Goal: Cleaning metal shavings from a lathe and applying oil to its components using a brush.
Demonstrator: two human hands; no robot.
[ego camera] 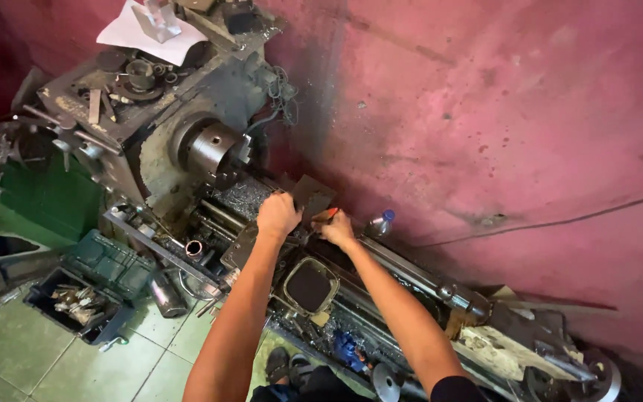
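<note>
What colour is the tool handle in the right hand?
Red-orange handle, gripped by the right hand; head view, the only one.

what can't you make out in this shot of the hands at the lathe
- Head view: what the left hand grips on the tool post; its own closed fingers cover it.
- Head view: the red-handled tool in the right hand; only the handle end shows, the tip is hidden behind the hand.
- Head view: the contents of the grey bin on the floor; too small to tell.
- Head view: the tailstock end of the lathe; cut off by the frame's edge.
</note>
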